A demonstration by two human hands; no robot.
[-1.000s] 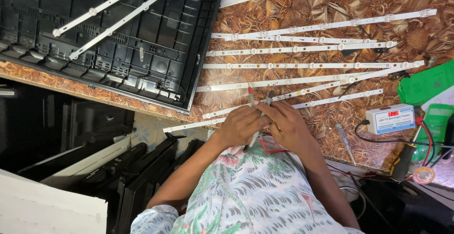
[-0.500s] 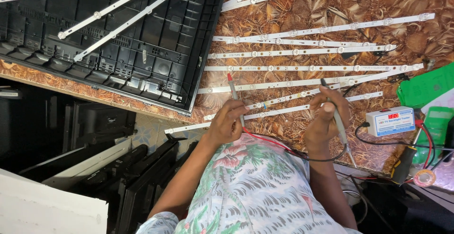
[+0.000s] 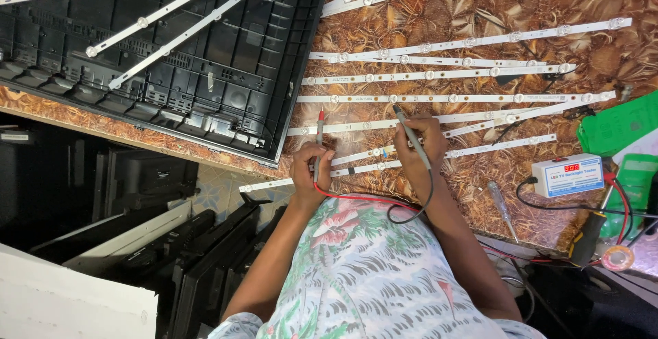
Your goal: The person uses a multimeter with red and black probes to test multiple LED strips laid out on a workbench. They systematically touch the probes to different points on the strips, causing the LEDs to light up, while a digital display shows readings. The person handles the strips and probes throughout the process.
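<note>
- A black plastic back cover (image 3: pixel 205 78) lies at the upper left of the leaf-patterned surface (image 3: pixel 439 10), with several white light strips resting across its ribbed inside.
- Below the surface edge, dark flat panels (image 3: pixel 185 263) stand stacked on their sides.
- The left hand (image 3: pixel 310 169) is closed around a red-tipped test probe (image 3: pixel 319 133), fingers curled tight on its shaft; the tip points up and meets a white light strip (image 3: pixel 356 126) just above the hand.
- A red lead (image 3: pixel 349 196) runs from that probe across the person's floral shirt.
- The right hand (image 3: pixel 418 148) is clamped on a grey test probe (image 3: pixel 410 133), held like a pen, its tip touching the long light strip (image 3: pixel 452 98) above the knuckles.
- A black lead (image 3: pixel 421 205) loops down from this probe.
- More white strips lie in near-parallel rows across the surface, above and to the right of both hands.
- A screwdriver (image 3: pixel 502 205) lies near the surface edge, right of the right forearm.
- A small white tester box with a red display (image 3: pixel 567 174) sits at the right, well apart from the hands, beside green items (image 3: pixel 617 130).
</note>
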